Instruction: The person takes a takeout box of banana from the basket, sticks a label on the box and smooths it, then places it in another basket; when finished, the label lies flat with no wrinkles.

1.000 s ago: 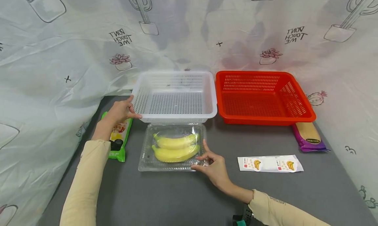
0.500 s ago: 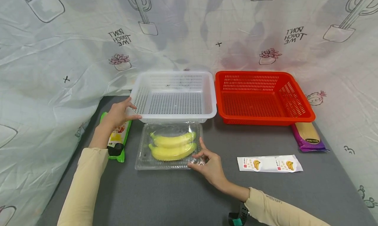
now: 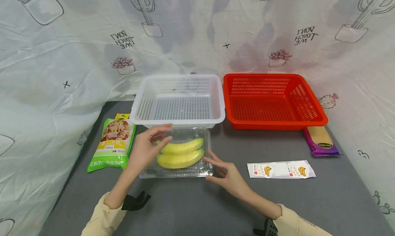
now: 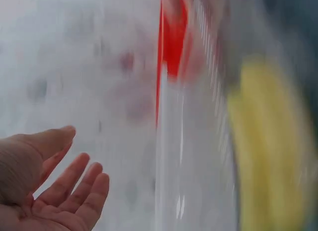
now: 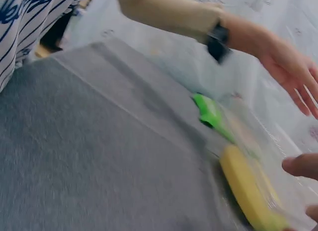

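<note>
A clear plastic clamshell box (image 3: 145, 174) with two yellow bananas (image 3: 180, 159) inside lies on the grey table, in front of the white basket. My left hand (image 3: 146, 147) hovers over the box's left side, thumb and fingers apart, holding nothing. In the left wrist view its fingers are loosely bent and the bananas (image 4: 268, 146) are blurred. My right hand (image 3: 229, 177) is at the box's right edge, fingers spread; whether the fingertips touch the plastic is hard to tell. From the right wrist, a banana (image 5: 246, 189) shows through the lid.
Behind the box stand a white basket (image 3: 179, 122) and a red basket (image 3: 277, 123), side by side. A green food bag (image 3: 114, 143) lies at left. To the right are a white banana-print packet (image 3: 280, 169) and a purple-ended package (image 3: 322, 141). A printed curtain hangs behind.
My left hand has left the white basket's left rim and come right and nearer, over the box. The box slid slightly left. My right hand's fingers have drawn back to its edge.
</note>
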`<state>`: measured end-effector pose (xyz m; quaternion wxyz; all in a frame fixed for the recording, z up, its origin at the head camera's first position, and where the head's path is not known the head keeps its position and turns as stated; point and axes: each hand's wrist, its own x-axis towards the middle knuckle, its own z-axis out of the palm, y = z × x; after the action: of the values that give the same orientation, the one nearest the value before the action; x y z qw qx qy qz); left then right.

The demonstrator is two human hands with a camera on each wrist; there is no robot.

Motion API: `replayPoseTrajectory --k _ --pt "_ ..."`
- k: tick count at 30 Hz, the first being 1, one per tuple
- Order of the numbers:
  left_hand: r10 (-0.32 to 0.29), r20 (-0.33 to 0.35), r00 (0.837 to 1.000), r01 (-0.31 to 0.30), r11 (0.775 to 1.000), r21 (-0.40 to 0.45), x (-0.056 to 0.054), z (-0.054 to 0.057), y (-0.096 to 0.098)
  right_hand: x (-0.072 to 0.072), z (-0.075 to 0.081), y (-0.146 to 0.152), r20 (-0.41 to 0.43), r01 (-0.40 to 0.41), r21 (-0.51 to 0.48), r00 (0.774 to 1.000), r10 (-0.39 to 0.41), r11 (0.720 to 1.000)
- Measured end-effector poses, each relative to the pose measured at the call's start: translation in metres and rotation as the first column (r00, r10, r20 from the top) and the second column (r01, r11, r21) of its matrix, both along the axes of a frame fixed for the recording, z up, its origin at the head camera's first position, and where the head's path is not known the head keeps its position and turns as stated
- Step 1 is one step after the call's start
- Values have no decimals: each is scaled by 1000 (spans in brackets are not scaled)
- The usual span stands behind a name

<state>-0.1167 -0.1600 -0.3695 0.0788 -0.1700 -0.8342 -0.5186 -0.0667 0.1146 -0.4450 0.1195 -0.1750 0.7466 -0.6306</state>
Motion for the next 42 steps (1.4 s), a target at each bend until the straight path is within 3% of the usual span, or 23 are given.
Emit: replayPoseTrajectory --k 2,5,10,13,18,21,24,26,29,33,37,42 --pt "-75 16 997 73 991 109 11 -4 20 2 0 11 16 15 -51 1000 -14 999" --pt "-180 51 982 163 957 239 23 -11 49 3 -6 29 1 81 -137 997 -82 987" --pt "-285 108 952 233 909 344 35 -20 84 6 -19 58 -36 214 -145 974 -222 966" --pt "-335 135 932 267 891 368 39 -27 102 8 -25 76 -26 269 -149 961 -275 952" --pt "-421 215 881 327 871 367 46 -44 133 11 -33 103 -74 298 -206 945 -318 932" --pt "-461 271 845 378 873 308 47 -58 151 10 -37 118 -108 310 -216 935 -338 926" --pt "-468 313 826 413 882 228 46 -75 168 7 -42 132 -145 284 -220 936 -319 933" --pt "-457 328 827 415 889 191 45 -86 179 6 -44 140 -163 259 -213 941 -295 942" --pt "-420 334 844 382 907 176 43 -99 193 4 -48 153 -173 224 -199 950 -260 954" --pt "-345 306 887 313 938 151 39 -109 207 3 -53 167 -158 216 -178 957 -244 960" --pt "-282 234 930 276 959 61 34 -114 217 4 -58 179 -166 226 -153 954 -251 962" --pt "-266 123 956 276 958 -75 25 -119 226 5 -64 189 -126 237 -158 958 -258 959"
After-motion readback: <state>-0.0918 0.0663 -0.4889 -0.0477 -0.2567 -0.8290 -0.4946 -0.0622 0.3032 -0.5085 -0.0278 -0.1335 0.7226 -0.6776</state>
